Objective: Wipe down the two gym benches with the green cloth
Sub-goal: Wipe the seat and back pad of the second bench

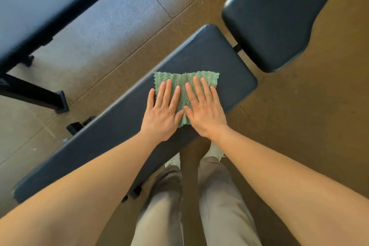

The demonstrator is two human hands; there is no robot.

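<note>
Both bare arms reach forward from the bottom corners of the frame and converge near the middle. The left hand [162,115] lies flat, palm down, fingers [167,91] straight and slightly spread. The right hand [201,113] lies flat just beside it, fingers likewise splayed; the two thumbs nearly touch. Neither hand grips anything.

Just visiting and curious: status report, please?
Left hand and right hand flat, fingers spread, pressing ribbed green cloth. Cloth spread on long dark padded bench. Second dark bench beyond. Nothing in the way.
</note>
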